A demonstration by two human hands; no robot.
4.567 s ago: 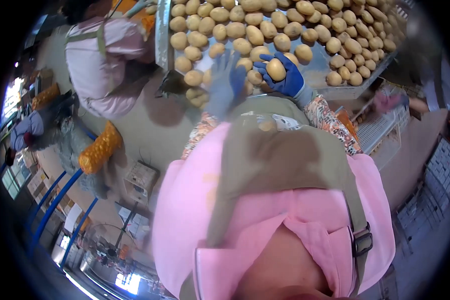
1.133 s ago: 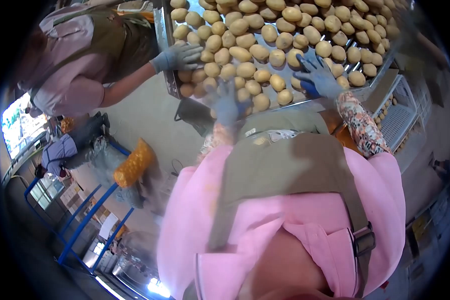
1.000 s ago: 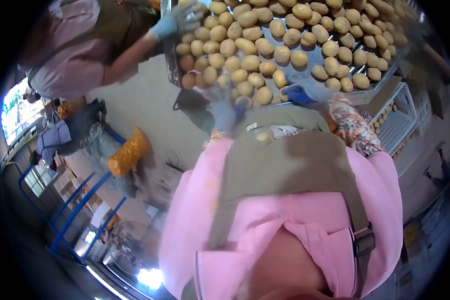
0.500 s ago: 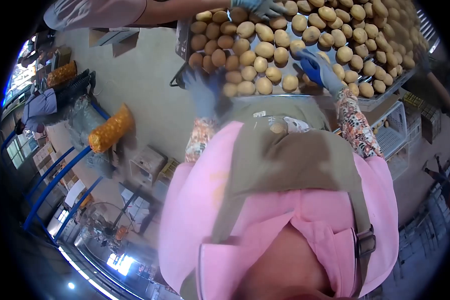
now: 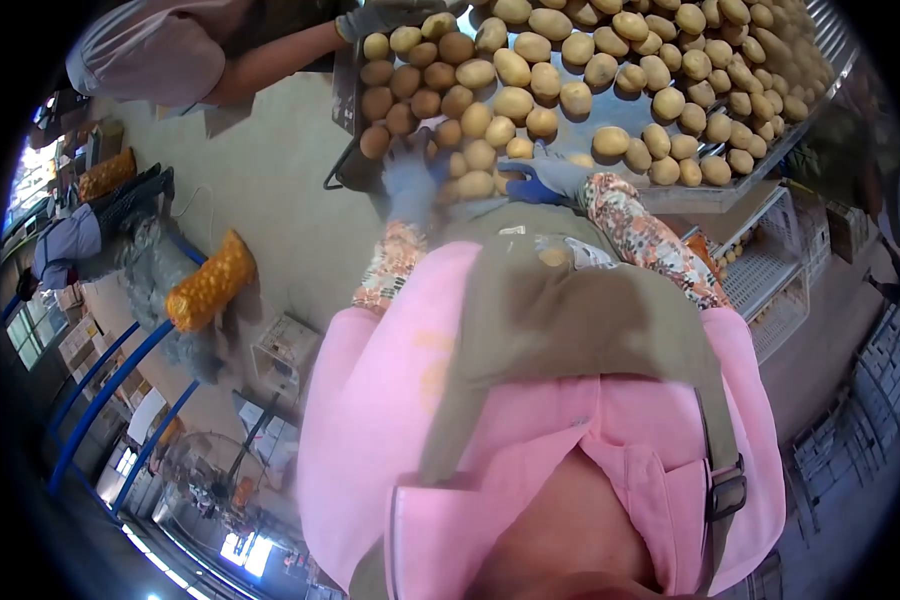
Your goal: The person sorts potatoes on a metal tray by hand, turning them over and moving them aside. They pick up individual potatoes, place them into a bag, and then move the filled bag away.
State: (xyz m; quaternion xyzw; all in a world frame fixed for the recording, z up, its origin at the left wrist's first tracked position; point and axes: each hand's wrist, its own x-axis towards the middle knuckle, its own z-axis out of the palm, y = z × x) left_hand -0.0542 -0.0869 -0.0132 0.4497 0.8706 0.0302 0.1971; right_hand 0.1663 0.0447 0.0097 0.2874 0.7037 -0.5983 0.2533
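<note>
In the head view, a worker in a pink shirt and an olive apron is leaning over a metal table, where potatoes are lying loosely scattered on the near side and crowding together toward the far right. The left hand, gloved in grey-blue and blurring, is hovering or resting at the near left part of the spread, its fingers standing apart; whether it is touching a potato is hard to tell. The right hand, in a grey glove with a blue palm, is reaching leftward along the near edge, partly open, its fingertips lying just beside potatoes (no firm grip is showing from here). Floral sleeves are covering both forearms.

At the upper left, a co-worker's gloved hand is reaching to the table's left side, near the potatoes there. To the right, below the table's edge, a white plastic crate is standing with a few potatoes inside. Off to the left, an orange net sack is lying by blue rails, and another person is bending in the background.
</note>
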